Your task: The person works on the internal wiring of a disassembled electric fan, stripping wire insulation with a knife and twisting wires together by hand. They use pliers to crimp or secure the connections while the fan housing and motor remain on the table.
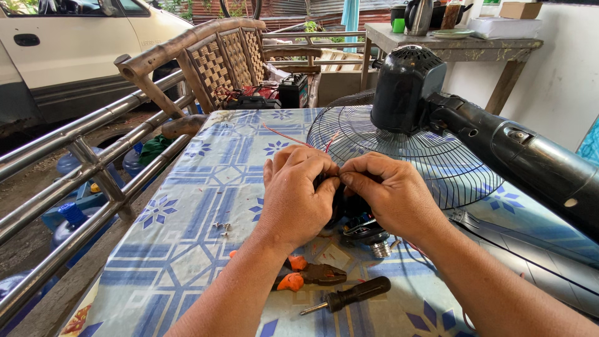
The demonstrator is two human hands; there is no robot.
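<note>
My left hand (pixel 294 196) and my right hand (pixel 388 195) meet at the centre of the frame, fingertips pressed together and pinched on a small black switch assembly (pixel 355 215) that sits just under my palms on the blue-and-white patterned tablecloth (pixel 206 181). What exactly my fingertips grip is hidden by my knuckles. Thin red wires (pixel 287 135) run from between my hands toward the upper middle of the frame. Just right of centre lies the wire fan guard (pixel 399 150), with the black fan motor housing (pixel 405 87) above it and the dark fan stand (pixel 536 162) stretching to the right edge. Below my wrists, at lower centre, lie orange-handled pliers (pixel 309 274) and a black-handled screwdriver (pixel 352 294). 2 or 3 small screws (pixel 220 227) rest left of my left hand.
</note>
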